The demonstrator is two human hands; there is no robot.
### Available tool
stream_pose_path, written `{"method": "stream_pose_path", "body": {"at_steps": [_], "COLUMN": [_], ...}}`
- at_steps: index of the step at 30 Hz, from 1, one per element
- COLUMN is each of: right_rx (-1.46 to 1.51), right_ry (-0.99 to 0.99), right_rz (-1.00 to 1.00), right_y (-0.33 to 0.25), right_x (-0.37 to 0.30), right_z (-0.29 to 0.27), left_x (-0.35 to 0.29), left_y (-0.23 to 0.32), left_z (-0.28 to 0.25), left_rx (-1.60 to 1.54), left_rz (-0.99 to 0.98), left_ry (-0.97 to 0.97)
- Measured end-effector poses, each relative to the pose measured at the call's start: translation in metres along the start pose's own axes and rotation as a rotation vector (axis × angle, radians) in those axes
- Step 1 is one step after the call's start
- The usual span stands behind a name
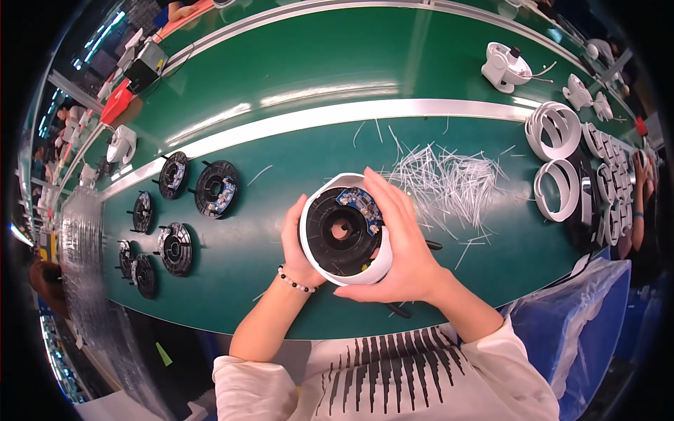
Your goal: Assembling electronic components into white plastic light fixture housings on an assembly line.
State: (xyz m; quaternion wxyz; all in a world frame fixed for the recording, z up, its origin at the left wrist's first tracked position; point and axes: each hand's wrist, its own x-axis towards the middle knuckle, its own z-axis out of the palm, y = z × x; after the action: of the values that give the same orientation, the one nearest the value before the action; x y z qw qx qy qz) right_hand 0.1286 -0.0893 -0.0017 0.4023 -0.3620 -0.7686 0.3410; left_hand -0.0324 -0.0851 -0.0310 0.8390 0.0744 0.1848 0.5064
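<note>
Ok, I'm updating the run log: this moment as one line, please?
left hand: holds white ring at left | right hand: holds its right | inside: black disc, blue circuit board | left: other black discs | ahead right: white strips

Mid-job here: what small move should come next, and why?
Perhaps gently press the black disc to check its seating: it lies inside the white housing, which the left hand and right hand hold from both sides, and this view can't show whether it's fully seated.

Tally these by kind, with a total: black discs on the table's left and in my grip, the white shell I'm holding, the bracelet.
Black discs: 7 (6 at left, 1 inside the held shell)
White shell: 1
Beaded bracelet: 1
Total: 9
</note>
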Motion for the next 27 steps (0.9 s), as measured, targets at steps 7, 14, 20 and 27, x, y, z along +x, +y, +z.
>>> {"method": "stream_pose_path", "body": {"at_steps": [7, 14, 20, 27], "right_rx": [-0.083, 0.008, -0.218, -0.227], "right_ry": [-0.014, -0.161, -0.236, -0.092], "right_rz": [-0.1, -0.172, -0.136, -0.076], "right_y": [0.003, 0.003, -0.002, -0.008], "right_x": [0.002, 0.006, 0.004, 0.004], "right_z": [0.003, -0.013, -0.005, 0.003], "left_x": [-0.001, -0.004, -0.002, -0.012], "left_y": [0.001, 0.002, -0.004, -0.005], "left_z": [0.002, 0.004, -0.004, -0.005], "left_rx": [0.083, 0.072, -0.057, 0.112], "left_rz": [0.016, -0.027, -0.083, 0.016], "left_ry": [0.044, 0.051, -0.036, -0.104]}}
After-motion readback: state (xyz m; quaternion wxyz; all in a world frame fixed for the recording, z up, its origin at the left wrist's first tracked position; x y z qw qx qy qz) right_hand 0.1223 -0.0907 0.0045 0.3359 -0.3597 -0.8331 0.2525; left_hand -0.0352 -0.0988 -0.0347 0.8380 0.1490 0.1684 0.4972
